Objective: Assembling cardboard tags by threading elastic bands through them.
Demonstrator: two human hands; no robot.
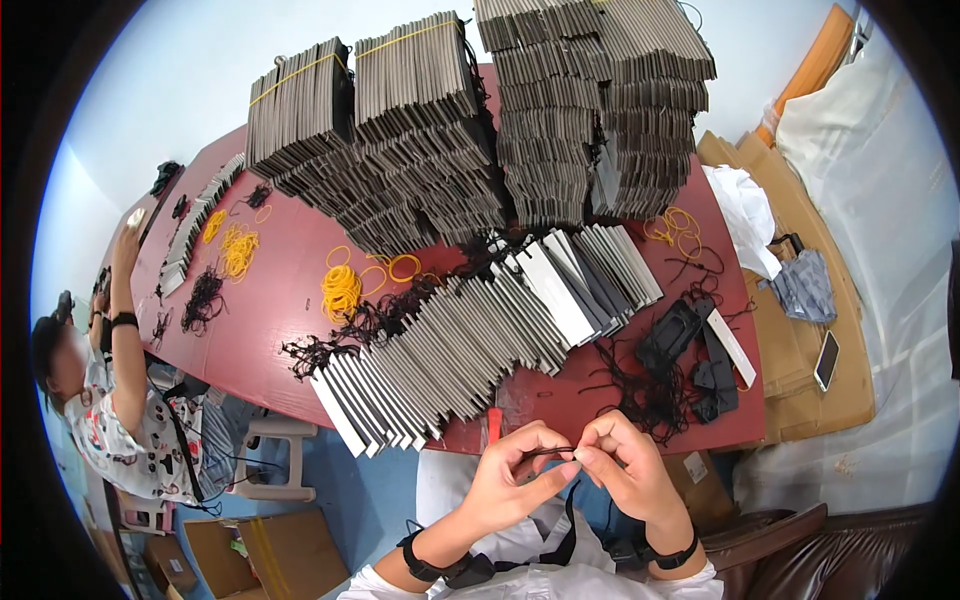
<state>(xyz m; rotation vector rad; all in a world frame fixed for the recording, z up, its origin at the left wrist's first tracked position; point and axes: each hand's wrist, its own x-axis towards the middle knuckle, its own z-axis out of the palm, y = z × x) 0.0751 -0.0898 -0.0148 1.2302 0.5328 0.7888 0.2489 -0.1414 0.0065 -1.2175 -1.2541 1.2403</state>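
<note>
Both of my hands are raised in front of my body at the table's near edge. My left hand (515,478) pinches a thin black cord (548,451) between thumb and fingers. Close against it, my right hand (622,465) is also pinched on the cord, fingertips nearly touching the left ones. Just beyond them stands a long row of thin flat grey and white pieces (455,350), with black cords along its far side. A tangle of loose black cords (645,395) lies to the right, beside black folded pieces (672,333).
Tall stacks of grey flat pieces (420,130), some banded in yellow, rise at the back of the red table (285,345). Yellow rubber bands (341,292) lie left of centre. A phone (826,361) rests on cardboard at right. A co-worker (120,420) is at left, near a stool (275,460).
</note>
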